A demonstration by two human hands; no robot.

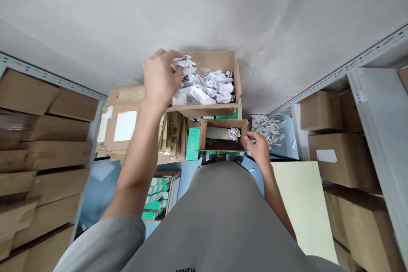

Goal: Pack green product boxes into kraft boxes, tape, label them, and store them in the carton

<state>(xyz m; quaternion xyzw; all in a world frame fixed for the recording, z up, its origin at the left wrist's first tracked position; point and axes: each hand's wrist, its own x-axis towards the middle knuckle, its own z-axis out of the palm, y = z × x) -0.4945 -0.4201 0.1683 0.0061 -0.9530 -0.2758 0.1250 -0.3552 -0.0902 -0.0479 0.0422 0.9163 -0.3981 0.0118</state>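
Observation:
My left hand (161,77) is raised over the left end of an open cardboard box (234,77) filled with crumpled white paper (207,89). Its fingers are closed on a wad of crumpled paper (184,63). Lower down, my right hand (259,148) grips the right edge of a smaller open cardboard box (223,124) that holds a green and white packet and a bit of crumpled paper (234,133). The smaller box sits just below the big one, on green cartons.
Metal shelving with brown cartons (41,153) lines the left, and more cartons (344,165) line the right. A box of small green and pink packs (157,197) stands on the floor. White slips (269,129) lie scattered at right, beside a pale yellow board (302,204).

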